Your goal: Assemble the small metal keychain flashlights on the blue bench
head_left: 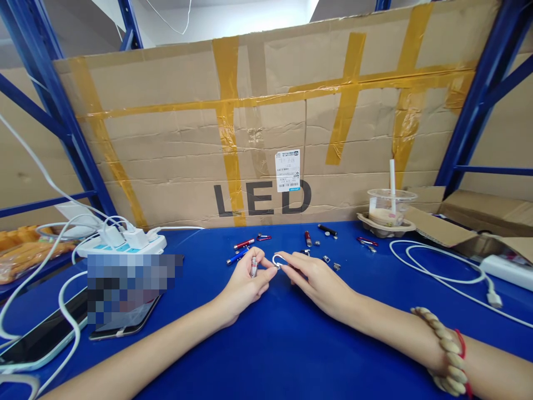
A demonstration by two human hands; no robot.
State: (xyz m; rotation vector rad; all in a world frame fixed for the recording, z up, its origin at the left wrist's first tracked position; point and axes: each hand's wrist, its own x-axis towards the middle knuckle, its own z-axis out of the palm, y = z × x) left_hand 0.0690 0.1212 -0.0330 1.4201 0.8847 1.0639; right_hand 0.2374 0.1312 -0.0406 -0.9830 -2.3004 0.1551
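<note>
My left hand (245, 283) rests on the blue table (275, 344) with its fingers pinched round a small silver pen-light (254, 266), held upright. My right hand (312, 278) lies just to its right, fingertips pinching a small silver carabiner clip (277, 260) close to the top of the pen-light. The two hands almost touch. Behind them lie a red pen-light (244, 244), a blue pen-light (237, 256), another red one (307, 238), a black one (327, 229), red clips (367, 241) and small loose metal parts (331, 262).
A taped cardboard sheet marked LED (266, 133) walls the back. A white power strip with chargers (120, 243) and cables sits left, with phones (120, 325) in front. A plastic drink cup with straw (389, 208), a white cable (441, 272) and cardboard boxes (478, 222) stand right.
</note>
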